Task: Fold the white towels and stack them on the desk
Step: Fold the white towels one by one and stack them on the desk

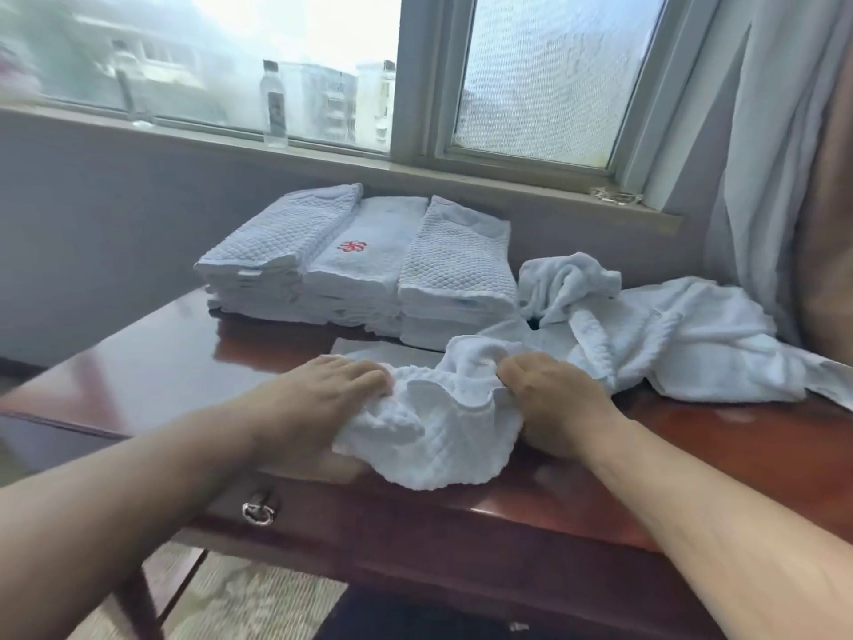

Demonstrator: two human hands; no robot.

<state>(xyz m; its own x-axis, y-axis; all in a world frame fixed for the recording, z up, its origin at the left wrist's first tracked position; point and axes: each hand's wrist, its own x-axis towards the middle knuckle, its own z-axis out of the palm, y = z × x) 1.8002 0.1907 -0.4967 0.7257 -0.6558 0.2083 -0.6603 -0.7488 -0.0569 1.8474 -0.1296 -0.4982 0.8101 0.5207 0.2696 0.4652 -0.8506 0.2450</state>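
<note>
desk (138, 362) | three folded stacks (355, 265) side by side at its back: done | loose heap (669, 334) at right: unfolded, left to do | crumpled towel (434, 436) at front edge: fold judged not begun | left hand (323, 394), right hand (549, 394): fingers curled, each gripping a bunched end

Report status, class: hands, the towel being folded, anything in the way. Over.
Left hand and right hand both grip crumpled towel at desk front, unfolded. Folded stacks behind it. Loose towel pile close at right, may crowd the spread.
</note>
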